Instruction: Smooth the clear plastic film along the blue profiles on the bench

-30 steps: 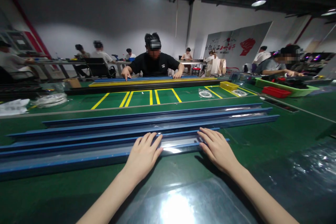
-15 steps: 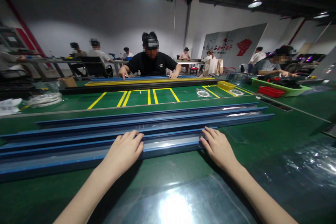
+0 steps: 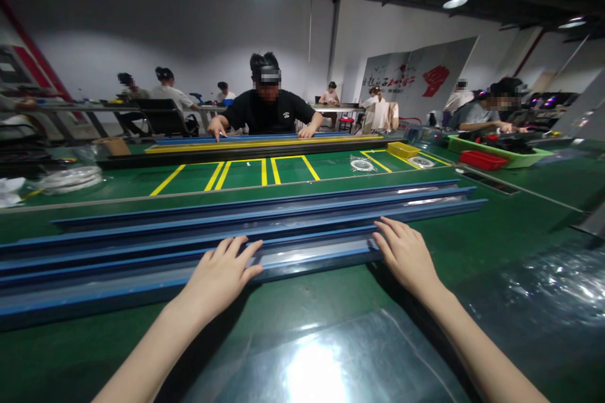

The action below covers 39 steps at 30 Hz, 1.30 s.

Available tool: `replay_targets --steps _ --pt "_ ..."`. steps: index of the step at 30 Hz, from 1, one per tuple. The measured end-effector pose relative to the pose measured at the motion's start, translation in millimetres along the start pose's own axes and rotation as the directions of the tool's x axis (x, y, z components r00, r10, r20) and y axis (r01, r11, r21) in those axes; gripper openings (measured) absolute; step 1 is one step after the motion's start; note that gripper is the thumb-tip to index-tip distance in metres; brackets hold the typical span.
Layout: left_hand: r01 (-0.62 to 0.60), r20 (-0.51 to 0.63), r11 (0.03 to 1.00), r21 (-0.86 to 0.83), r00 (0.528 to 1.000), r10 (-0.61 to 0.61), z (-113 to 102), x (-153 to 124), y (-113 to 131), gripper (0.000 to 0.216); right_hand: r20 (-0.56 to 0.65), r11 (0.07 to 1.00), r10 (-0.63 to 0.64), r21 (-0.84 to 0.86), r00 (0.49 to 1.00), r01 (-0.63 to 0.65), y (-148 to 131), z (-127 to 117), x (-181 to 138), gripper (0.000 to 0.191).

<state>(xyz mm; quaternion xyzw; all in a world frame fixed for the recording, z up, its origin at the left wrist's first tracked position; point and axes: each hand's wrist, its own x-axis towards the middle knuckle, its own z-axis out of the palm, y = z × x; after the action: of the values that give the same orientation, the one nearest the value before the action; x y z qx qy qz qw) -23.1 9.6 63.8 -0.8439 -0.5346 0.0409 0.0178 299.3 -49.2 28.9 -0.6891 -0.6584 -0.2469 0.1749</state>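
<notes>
Several long blue channel-shaped profiles lie side by side across the green table. Over the nearest blue profile, my left hand rests with its fingers spread along the far edge and its thumb by the near edge. At that profile's right end is my right hand, fingers stretched and thumb apart from them. Whether its fingertips touch the profile I cannot tell. Neither hand is closed round anything.
Clear plastic sheeting covers the table's front. Farther back are yellow tape marks, coiled cables, a yellow tray, a red tray and a green bin. Across the table, a person handles long yellow and blue strips.
My right hand has lifted off the near profile's end and shifted right. My left thumb has spread away from the near edge. The view has turned slightly.
</notes>
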Motion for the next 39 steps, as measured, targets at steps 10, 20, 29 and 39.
replay_targets --steps 10,20,29,39 --pt "0.022 -0.131 0.996 0.089 0.991 -0.010 -7.0 -1.3 -15.1 0.038 0.044 0.996 -0.085 -0.015 0.995 0.086 -23.8 10.5 -6.1 0.039" --pt "-0.128 -0.224 0.991 0.031 0.966 0.131 14.4 2.7 26.0 0.041 0.072 0.992 -0.123 0.033 0.990 0.121 -27.7 4.2 -5.4 0.040" --pt "-0.047 -0.024 0.998 -0.035 0.999 0.046 2.3 1.9 5.7 0.044 0.028 1.000 -0.011 0.025 1.000 0.011 -10.0 -1.5 -2.0 0.039" --pt "0.024 -0.002 0.999 0.038 1.000 -0.023 -10.6 -0.9 -24.9 0.039 0.069 0.996 -0.084 0.009 0.994 0.083 -18.1 7.2 -4.4 0.036"
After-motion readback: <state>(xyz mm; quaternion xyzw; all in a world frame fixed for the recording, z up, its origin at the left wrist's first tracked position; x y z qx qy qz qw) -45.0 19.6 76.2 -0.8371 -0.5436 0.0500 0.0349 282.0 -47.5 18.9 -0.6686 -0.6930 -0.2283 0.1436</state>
